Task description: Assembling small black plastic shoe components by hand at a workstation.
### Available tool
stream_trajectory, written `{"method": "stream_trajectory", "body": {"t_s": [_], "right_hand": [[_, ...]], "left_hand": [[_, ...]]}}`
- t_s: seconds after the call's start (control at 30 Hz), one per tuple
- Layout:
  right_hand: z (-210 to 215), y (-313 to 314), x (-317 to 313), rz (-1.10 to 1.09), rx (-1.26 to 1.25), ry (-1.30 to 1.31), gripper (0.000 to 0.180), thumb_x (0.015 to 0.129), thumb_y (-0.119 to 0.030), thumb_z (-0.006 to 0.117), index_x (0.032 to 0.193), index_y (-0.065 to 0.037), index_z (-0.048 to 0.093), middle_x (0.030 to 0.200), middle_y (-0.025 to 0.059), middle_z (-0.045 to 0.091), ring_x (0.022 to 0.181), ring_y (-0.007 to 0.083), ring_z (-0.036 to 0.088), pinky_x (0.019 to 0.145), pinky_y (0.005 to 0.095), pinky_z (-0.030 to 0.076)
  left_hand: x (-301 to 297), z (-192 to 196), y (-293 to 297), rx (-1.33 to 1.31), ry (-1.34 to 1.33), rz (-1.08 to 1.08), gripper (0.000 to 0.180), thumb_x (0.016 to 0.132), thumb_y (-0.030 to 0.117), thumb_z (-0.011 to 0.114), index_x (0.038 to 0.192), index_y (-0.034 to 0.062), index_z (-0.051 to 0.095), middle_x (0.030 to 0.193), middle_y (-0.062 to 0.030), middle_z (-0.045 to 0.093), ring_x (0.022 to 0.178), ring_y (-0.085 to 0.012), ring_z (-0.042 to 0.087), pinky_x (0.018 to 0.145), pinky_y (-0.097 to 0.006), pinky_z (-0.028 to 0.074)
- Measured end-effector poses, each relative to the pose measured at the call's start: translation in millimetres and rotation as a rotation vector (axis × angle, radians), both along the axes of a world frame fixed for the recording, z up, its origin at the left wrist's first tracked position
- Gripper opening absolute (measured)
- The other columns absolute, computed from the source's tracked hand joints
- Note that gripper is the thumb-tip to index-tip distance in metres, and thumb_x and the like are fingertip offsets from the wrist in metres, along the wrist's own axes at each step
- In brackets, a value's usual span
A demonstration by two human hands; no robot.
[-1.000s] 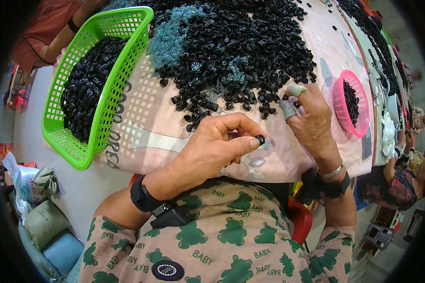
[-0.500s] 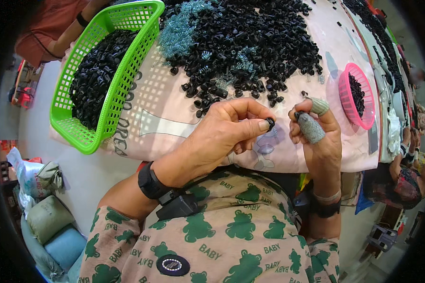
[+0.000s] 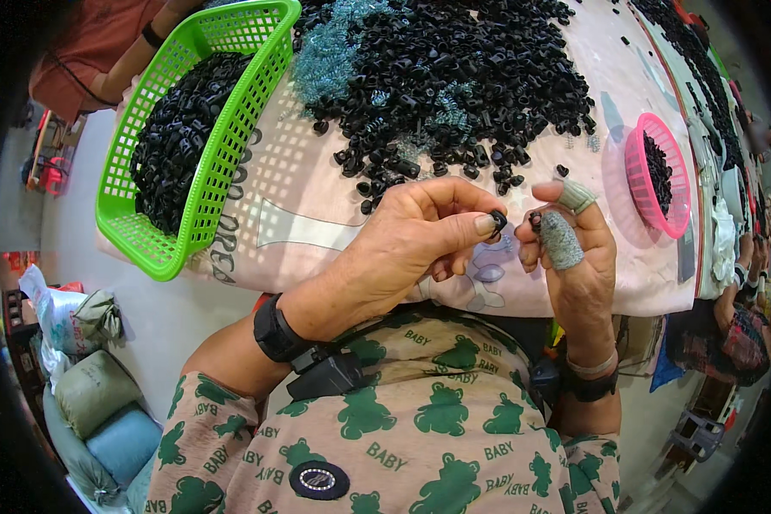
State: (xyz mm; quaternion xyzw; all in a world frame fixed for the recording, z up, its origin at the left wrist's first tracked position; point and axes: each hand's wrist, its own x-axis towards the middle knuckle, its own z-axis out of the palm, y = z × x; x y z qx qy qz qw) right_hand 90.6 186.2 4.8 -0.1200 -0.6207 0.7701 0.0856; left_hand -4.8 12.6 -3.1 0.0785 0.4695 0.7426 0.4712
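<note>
My left hand (image 3: 390, 236) pinches a small black plastic piece (image 3: 499, 224) with an opening in it, between thumb and forefinger. Close beside it, my right hand (image 3: 584, 278) wears a grey fabric finger sleeve (image 3: 560, 240) and a pale green one (image 3: 578, 195). A second small dark piece (image 3: 535, 219) shows at the right fingertips, partly hidden by them. The two pieces are apart. Beyond my hands spreads a heap of black plastic parts (image 3: 463, 86), with bluish coil springs (image 3: 324, 64) at its left and a few among the parts.
A green basket (image 3: 199, 201) full of black parts stands tilted at the left of the cloth-covered table (image 3: 317, 265). At the right is a pink basket (image 3: 678, 206) with more parts. Another person's arm (image 3: 128, 77) reaches in at the far left; others sit at the right.
The fingers of my right hand have shifted, and the dark piece at their tips shows more plainly. My left hand keeps its pinch. The whole view has moved slightly.
</note>
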Motion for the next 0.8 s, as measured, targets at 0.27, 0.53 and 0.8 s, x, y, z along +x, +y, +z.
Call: {"method": "stream_trajectory", "body": {"t_s": [0.27,0.53,0.8], "right_hand": [[-2,1,0,0.030,-0.080,0.000,0.024,0.092,-0.009,0.054,0.115,0.000,0.059,0.087,0.0078,0.065,0.069,0.0074,0.056,0.063,0.0214,0.045],[-2,1,0,0.085,0.085,-0.014,0.025,0.091,-0.005,0.055,0.115,-0.001,0.059,0.092,0.0047,0.065,0.075,0.0064,0.057,0.067,0.0208,0.047],[-5,-3,-1,0.068,0.207,0.000,0.022,0.090,-0.003,0.054,0.111,-0.001,0.061,0.098,0.0039,0.064,0.080,0.0077,0.059,0.072,0.0214,0.048]], "left_hand": [[1,6,1,-0.057,0.030,-0.010,0.018,0.088,0.012,0.062,0.103,0.0019,0.060,0.069,0.0012,0.055,0.054,-0.0039,0.049,0.046,-0.015,0.038],[2,3,3,-0.037,0.012,-0.013,0.017,0.088,0.009,0.062,0.102,0.0007,0.061,0.067,0.0004,0.056,0.053,-0.0037,0.050,0.044,-0.015,0.039],[2,1,2,-0.037,0.019,-0.007,0.015,0.088,0.010,0.061,0.100,0.0012,0.061,0.067,-0.0001,0.057,0.052,-0.0041,0.052,0.044,-0.014,0.040]]}}
